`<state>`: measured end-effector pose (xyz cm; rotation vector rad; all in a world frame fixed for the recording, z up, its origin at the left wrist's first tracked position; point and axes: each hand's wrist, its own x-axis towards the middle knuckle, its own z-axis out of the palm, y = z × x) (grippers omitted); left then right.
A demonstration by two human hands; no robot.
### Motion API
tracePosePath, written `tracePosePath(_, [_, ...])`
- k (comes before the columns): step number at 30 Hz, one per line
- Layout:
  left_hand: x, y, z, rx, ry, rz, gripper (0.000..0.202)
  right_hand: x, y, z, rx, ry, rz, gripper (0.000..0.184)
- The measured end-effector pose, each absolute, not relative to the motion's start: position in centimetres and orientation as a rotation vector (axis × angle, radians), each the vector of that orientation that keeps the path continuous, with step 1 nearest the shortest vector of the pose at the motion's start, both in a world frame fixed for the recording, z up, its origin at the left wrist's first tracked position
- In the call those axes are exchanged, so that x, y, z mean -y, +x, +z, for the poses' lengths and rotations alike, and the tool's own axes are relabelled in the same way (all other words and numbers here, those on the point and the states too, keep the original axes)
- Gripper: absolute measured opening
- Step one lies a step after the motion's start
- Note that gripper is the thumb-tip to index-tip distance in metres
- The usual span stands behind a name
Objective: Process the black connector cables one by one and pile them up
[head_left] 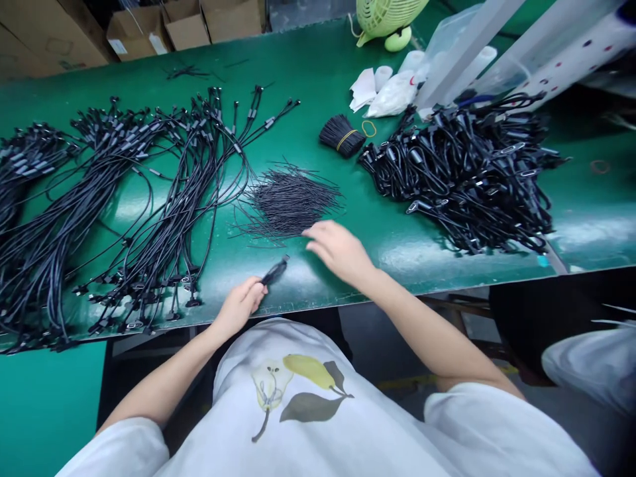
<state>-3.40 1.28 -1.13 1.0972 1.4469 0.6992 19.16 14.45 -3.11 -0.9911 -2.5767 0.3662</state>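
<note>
My left hand [242, 305] is closed round a folded black cable [275, 270] at the near edge of the green table [308, 86]; the cable's connector end sticks out to the right of my fingers. My right hand [338, 250] reaches forward with fingers curled, its tips at the near edge of a loose heap of thin black twist ties [291, 199]. Whether it pinches a tie I cannot make out.
Several black cables lie fanned out on the left [124, 199]. A tangled pile of black cables [467, 172] sits at the right. A banded bundle of ties [342, 134], white rolls and bags [392, 89], a green fan [385, 16] and cardboard boxes [183, 26] stand farther back.
</note>
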Motion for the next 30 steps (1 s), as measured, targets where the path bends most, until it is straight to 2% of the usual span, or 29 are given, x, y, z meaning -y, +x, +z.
tracePosePath(3, [-1.7, -3.0, -0.9, -1.31, 0.759, 0.914, 0.039, -17.3, 20.5, -5.0, 2.454, -1.31, 0.187, 0.026])
tracePosePath(7, [-1.8, -1.6, -0.3, -1.186, 0.61, 1.007, 0.039, -17.9, 20.8, -6.2, 2.46, -1.353, 0.117, 0.023])
tracePosePath(17, [-1.3, 0.7, 0.2, -1.037, 0.514, 1.058, 0.035, -15.1, 21.4, -3.5, 2.036, -1.398, 0.205, 0.028])
tracePosePath(19, [-1.4, 1.1, 0.3, -1.021, 0.515, 1.07, 0.034, -13.3, 20.3, -2.9, 1.953, -1.344, 0.397, 0.024])
tracePosePath(23, [-1.4, 1.4, 0.2, -0.987, 0.502, 1.064, 0.04, -9.2, 17.2, -2.5, 1.926, -1.089, 1.053, 0.018])
tracePosePath(25, [-1.3, 1.1, -0.1, -0.992, 0.521, 1.059, 0.046, -7.6, 16.1, -2.5, 1.972, -1.016, 1.178, 0.016])
tracePosePath(27, [-1.2, 0.6, -0.6, -1.062, 0.594, 1.099, 0.047, -6.7, 15.5, -2.4, 2.097, -0.968, 1.073, 0.015])
tracePosePath(30, [-1.2, -0.2, -1.6, -1.282, 0.848, 1.154, 0.046, -6.4, 15.4, -1.5, 2.4, -0.839, 0.601, 0.022])
